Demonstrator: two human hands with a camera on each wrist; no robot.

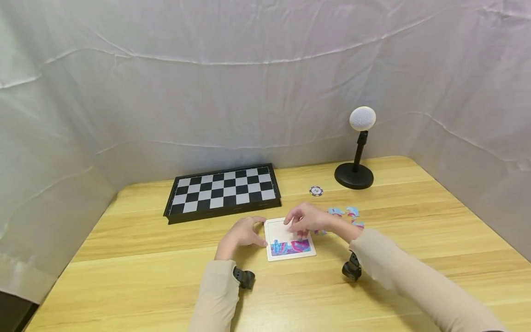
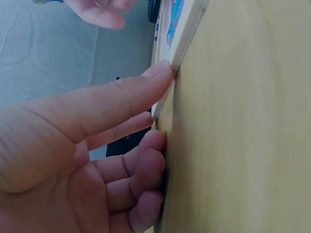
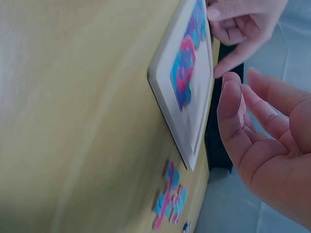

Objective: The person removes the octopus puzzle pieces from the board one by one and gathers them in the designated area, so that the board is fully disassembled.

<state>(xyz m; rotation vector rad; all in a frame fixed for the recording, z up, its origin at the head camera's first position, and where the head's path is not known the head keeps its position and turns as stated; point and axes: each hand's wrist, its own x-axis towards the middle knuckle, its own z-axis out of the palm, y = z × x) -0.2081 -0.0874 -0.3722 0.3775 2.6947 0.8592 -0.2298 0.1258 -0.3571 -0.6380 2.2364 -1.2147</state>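
Observation:
A square white puzzle tray (image 1: 313, 254) lies on the table, its near part filled with blue, pink and purple puzzle pieces (image 1: 290, 247) and its far part bare. My left hand (image 1: 244, 232) rests at the tray's left side: the thumb touches the edge and the extended index finger reaches the far left corner. In the left wrist view its other fingers (image 2: 148, 167) curl loosely beside the tray. Over the bare part hovers my right hand (image 1: 307, 217), fingers bent, thumb and index tips slightly apart; nothing shows between them in the right wrist view.
Loose puzzle pieces (image 1: 352, 211) lie right of the tray, partly behind the right hand. A black-and-white chessboard (image 1: 224, 188) sits at the back left. Behind the tray lie a poker chip (image 1: 316, 191) and, farther right, a round-headed stand (image 1: 354, 175). Grey cloth (image 1: 232, 106) encloses the table.

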